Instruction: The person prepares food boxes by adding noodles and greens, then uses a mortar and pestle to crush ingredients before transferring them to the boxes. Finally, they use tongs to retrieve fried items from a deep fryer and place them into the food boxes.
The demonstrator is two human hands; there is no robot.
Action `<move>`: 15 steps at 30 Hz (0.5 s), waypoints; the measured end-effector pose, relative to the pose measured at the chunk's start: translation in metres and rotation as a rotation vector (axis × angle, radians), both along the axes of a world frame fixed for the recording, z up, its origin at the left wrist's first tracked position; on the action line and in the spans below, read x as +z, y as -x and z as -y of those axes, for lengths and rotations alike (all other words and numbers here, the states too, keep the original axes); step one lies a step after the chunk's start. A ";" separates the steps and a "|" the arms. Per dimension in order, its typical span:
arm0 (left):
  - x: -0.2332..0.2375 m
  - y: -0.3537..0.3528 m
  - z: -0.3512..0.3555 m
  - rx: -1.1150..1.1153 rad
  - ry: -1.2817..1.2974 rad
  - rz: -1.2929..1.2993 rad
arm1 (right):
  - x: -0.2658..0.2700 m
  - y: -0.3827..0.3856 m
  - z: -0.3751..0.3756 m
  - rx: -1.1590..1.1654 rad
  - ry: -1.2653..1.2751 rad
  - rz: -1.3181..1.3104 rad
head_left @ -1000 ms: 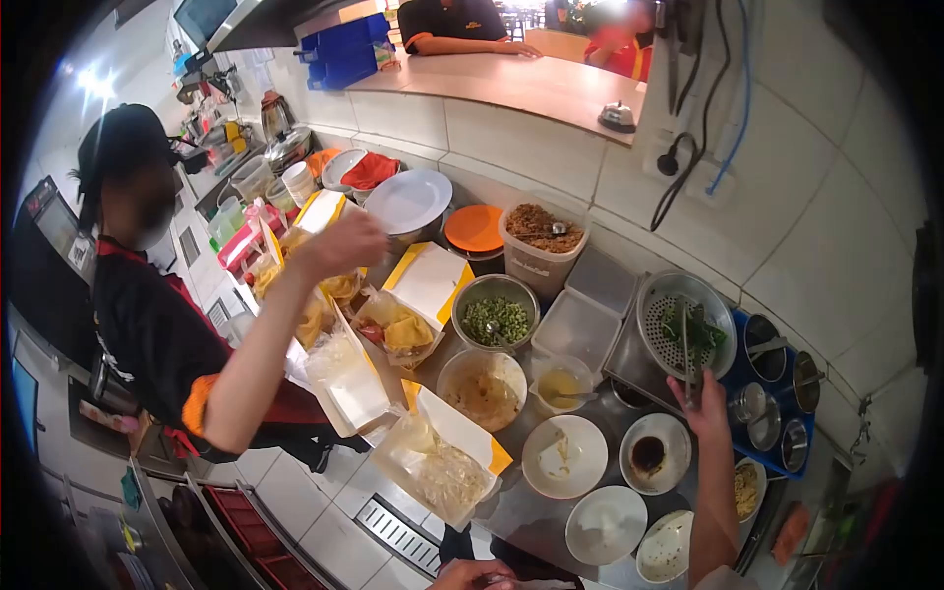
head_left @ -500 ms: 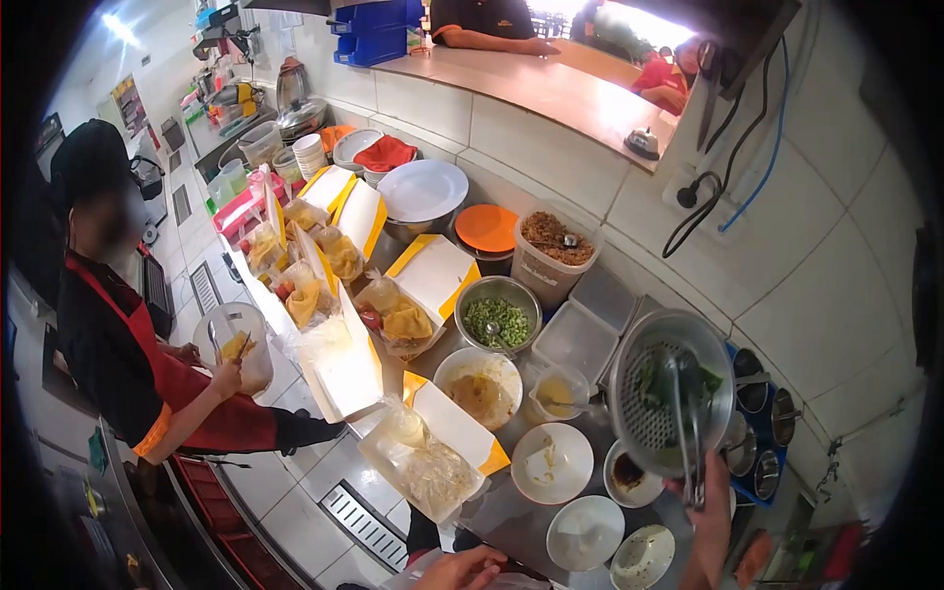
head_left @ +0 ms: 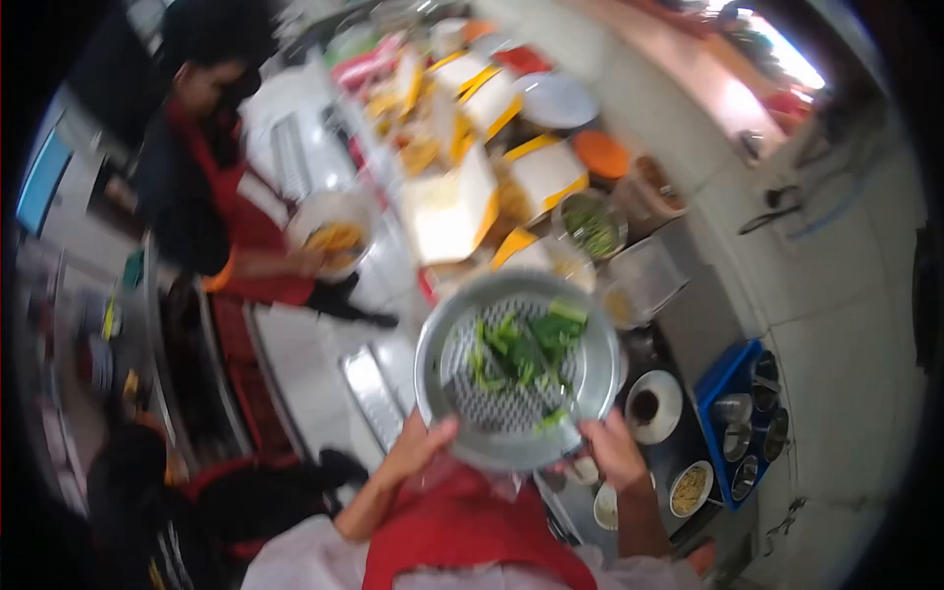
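One long counter [head_left: 688, 324] is running away up the view, and one co-worker [head_left: 197, 187] in a red apron is standing at its left, holding one clear tub [head_left: 334, 231] of yellow food. One round metal colander [head_left: 472, 393] is hovering mid-view over the counter's near end, hiding what lies beneath; one heap of green leaves [head_left: 526, 344] is lying inside. Two hands are gripping it: the left hand [head_left: 423, 442] is curling round the near-left rim, thumb over the edge, and the right hand [head_left: 610, 447] is clasping the near-right rim. Behind, open yellow-and-white boxes [head_left: 447, 206] are standing, too blurred to count. At the right, one blue tray [head_left: 713, 379] is carrying at least four metal cups [head_left: 733, 408], with two small bowls just beside it, a sauce bowl [head_left: 652, 405] and a noodle bowl [head_left: 691, 489]
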State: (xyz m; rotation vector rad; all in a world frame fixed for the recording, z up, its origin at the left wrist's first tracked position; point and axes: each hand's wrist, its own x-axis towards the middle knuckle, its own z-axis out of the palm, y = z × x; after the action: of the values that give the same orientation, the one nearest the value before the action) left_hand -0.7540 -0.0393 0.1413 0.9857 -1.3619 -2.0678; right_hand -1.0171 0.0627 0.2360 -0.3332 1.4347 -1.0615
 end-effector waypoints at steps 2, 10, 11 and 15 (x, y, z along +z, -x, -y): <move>0.027 -0.008 -0.004 0.198 -0.173 -0.036 | -0.007 -0.014 0.021 0.120 0.071 0.081; -0.073 -0.064 -0.045 0.757 -0.278 -0.059 | 0.004 -0.067 0.059 0.613 0.303 -0.656; -0.071 -0.065 -0.048 0.807 -0.283 -0.087 | 0.009 -0.076 0.061 0.722 0.374 -0.842; -0.076 -0.049 -0.053 0.939 -0.234 -0.067 | -0.018 -0.083 0.085 1.129 0.463 -1.073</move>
State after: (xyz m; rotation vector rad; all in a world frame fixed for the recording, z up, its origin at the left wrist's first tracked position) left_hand -0.7050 0.0140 0.0656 1.3019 -0.4420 -1.5021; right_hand -0.9345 -0.0218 0.2183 -1.9949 1.4537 -0.1725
